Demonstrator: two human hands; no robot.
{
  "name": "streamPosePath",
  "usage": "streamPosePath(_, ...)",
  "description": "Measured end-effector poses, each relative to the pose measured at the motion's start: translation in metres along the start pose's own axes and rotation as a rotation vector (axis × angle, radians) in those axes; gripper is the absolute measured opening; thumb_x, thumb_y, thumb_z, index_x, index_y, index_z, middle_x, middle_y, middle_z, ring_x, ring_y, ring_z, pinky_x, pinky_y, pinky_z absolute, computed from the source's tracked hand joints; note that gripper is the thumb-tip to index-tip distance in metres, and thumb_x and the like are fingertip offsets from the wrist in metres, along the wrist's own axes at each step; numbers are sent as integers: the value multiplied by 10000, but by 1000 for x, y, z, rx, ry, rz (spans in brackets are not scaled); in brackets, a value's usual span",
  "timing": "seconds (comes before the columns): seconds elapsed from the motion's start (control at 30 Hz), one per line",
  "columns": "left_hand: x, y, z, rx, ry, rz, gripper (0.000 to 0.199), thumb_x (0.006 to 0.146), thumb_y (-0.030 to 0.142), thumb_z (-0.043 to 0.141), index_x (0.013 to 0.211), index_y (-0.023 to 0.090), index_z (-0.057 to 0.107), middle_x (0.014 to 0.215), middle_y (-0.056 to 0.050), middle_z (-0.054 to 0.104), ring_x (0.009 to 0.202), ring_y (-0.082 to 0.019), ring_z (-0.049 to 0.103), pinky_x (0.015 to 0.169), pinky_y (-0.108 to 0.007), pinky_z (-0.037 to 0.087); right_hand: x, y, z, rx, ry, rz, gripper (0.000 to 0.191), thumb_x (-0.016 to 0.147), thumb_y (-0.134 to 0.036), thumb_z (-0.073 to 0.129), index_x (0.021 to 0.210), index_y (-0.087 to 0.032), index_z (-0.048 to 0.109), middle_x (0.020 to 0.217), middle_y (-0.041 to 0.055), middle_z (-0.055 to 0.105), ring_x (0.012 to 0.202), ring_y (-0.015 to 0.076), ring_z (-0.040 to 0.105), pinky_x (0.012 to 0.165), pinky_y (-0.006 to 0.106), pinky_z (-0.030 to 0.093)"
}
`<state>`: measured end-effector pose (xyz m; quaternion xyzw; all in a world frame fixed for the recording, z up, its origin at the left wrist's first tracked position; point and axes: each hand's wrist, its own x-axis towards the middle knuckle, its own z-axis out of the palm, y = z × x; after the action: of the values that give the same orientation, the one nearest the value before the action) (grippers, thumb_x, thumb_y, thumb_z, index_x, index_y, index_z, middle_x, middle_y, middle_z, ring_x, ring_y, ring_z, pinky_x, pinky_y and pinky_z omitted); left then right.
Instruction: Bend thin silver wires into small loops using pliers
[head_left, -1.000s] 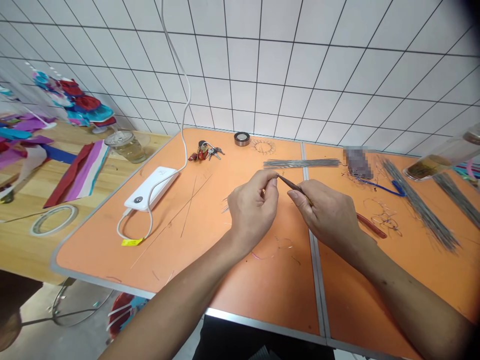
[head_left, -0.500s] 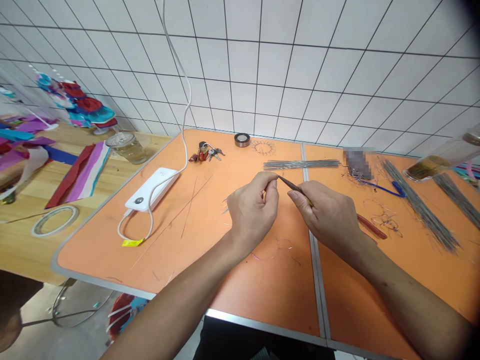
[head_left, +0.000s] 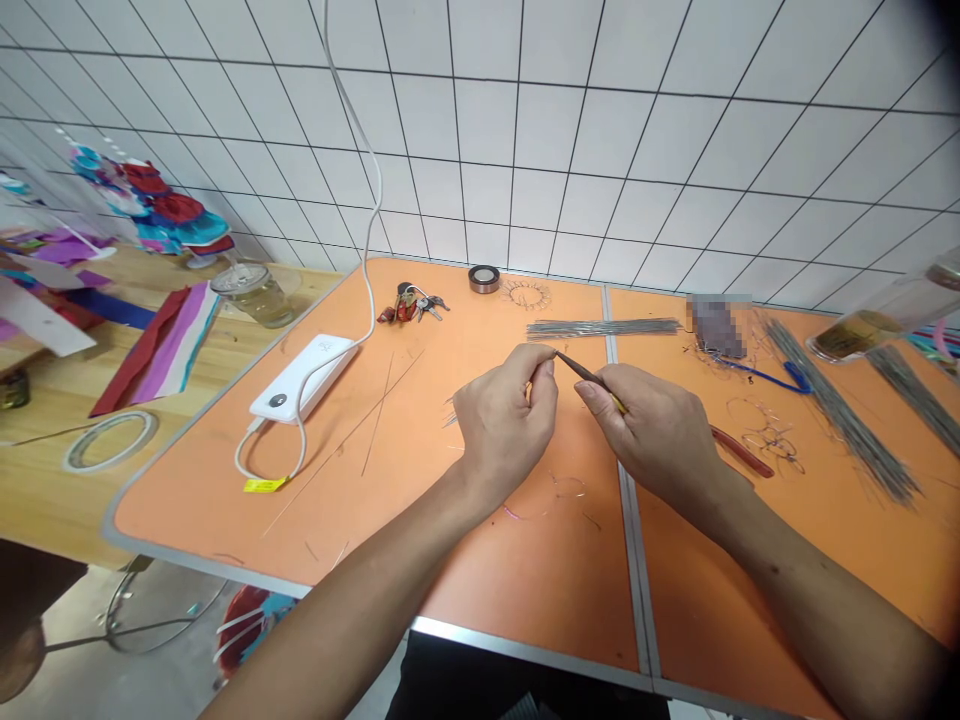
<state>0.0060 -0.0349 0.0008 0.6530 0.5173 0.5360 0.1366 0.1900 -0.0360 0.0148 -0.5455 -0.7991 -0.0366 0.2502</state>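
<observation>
Pinching a slim brown stick (head_left: 589, 373) between them, the left hand (head_left: 506, 425) and right hand (head_left: 652, 432) grip narrowly, fingertips close together, over the orange surface (head_left: 540, 590). The stick runs from the left fingertips down into the right hand's grip. A bundle of straight wires (head_left: 600, 327) lies ahead of the hands, red-handled pliers (head_left: 742, 452) lie just beside the right hand, and a power bank (head_left: 300, 378) and keys (head_left: 409, 303) lie well left.
</observation>
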Motion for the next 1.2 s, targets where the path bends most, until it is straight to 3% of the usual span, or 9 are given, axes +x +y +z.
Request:
streamPosePath(0.23,0,0,-1,-2,-34,-13,207,1044,212,541,1004,227,744,752,11,755,606,-127,627,642,-286,435,1,1,-2,-3,-4,-9,504,1144,-514,445,738,-230,538,656,-3,562,593,154,428,594,320,258)
streamPosePath(0.73,10,1,-9,-204,-183,-163,201,1041,258,573,895,241,710,753,34,742,574,-123,542,603,-307,406,3,10,-5,-93,12,-65,583,1142,-566,423,683,-223,531,588,2,512,548,144,385,553,325,218)
streamPosePath(1.2,18,0,-16,-121,-221,-154,218,1016,261,591,853,242,735,732,22,758,595,-140,576,578,-300,367,6,13,-11,-118,-29,-96,593,1129,-587,410,678,-225,539,553,-3,472,528,145,342,542,324,203)
